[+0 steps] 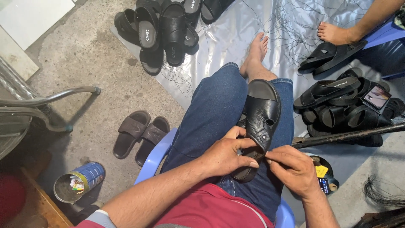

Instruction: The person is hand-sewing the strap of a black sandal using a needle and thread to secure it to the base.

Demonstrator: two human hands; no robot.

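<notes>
Left hand (225,155) clamped around heel end of black leather sandal (260,122) lying on the lap, right hand (293,169) just beside it with fingertips pinched together at the sandal's edge, brown slippers (141,136) on the floor well left, black sandal pile (346,105) to the right

The sandal (260,116) is pebbled black leather with a soft sheen; the jeans (215,109) are blue denim, the floor (84,59) rough concrete, the sheet (236,29) glossy plastic.

Concrete floor (97,63): plastic sheet (236,33), brown slippers (141,135), tin (80,181).
</notes>
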